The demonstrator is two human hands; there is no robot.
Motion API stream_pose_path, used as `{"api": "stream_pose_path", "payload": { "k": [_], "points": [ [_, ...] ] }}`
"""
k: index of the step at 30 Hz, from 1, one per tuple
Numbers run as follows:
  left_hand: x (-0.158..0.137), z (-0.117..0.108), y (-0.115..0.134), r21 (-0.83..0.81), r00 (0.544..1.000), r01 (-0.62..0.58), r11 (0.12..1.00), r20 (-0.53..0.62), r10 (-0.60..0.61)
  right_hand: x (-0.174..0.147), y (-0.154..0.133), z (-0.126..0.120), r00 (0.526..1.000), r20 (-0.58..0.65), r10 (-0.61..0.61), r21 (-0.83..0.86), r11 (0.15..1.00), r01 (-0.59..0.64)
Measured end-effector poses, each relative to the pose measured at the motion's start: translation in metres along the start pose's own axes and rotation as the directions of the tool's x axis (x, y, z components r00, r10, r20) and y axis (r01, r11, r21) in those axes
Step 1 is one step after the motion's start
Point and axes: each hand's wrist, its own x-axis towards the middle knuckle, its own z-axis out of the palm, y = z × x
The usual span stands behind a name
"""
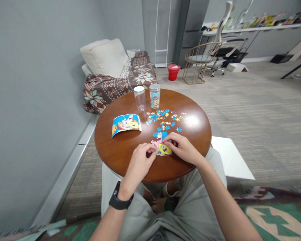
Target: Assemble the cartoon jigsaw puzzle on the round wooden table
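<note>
A partly joined jigsaw puzzle point(165, 149) with a yellow cartoon face, a pink figure and blue background lies near the front of the round wooden table point(120, 160). My left hand point(142, 159), with a black band on the wrist, is closed at the puzzle's left edge; what its fingertips hold, if anything, is hidden. From the right, my right hand point(181, 146) reaches over the puzzle, thumb and forefinger closed on a puzzle piece at its middle, mostly covered by the fingers. Several loose jigsaw pieces point(160, 116) are scattered just beyond.
A curled picture sheet point(126, 124) stands on the table's left. Behind the pieces are a clear jar point(140, 100) with a white lid and a printed jar point(155, 98) with a silvery lid. A white board point(230, 157) shows beyond the table's right edge.
</note>
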Motion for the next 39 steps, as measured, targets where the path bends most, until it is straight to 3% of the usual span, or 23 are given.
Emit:
{"api": "stream_pose_path", "payload": {
  "k": [4,7,11,14,39],
  "points": [
    [-0.002,0.002,-0.003,0.036,0.999,-0.032,0.999,-0.021,0.032,0.0,0.0,0.0,1.0,0.0,-0.014,-0.006,1.0,0.014],
    [-0.008,0.0,-0.007,0.061,0.992,-0.128,0.99,-0.013,0.129,0.0,0.0,0.0,1.0,0.006,-0.013,0.006,1.0,0.013],
    [-0.018,-0.002,-0.013,0.203,0.936,-0.35,0.915,0.044,0.348,0.0,0.0,-0.001,1.0,0.009,0.0,0.009,1.0,0.0],
    [-0.024,-0.001,-0.015,0.302,0.902,-0.43,0.851,0.092,0.422,-0.001,0.0,-0.001,1.0,0.012,0.0,0.008,1.0,0.0],
    [-0.027,0.001,-0.01,0.412,0.886,-0.457,0.788,0.133,0.445,0.0,-0.003,-0.001,1.0,0.008,0.008,-0.003,1.0,-0.008]
  ]
}}
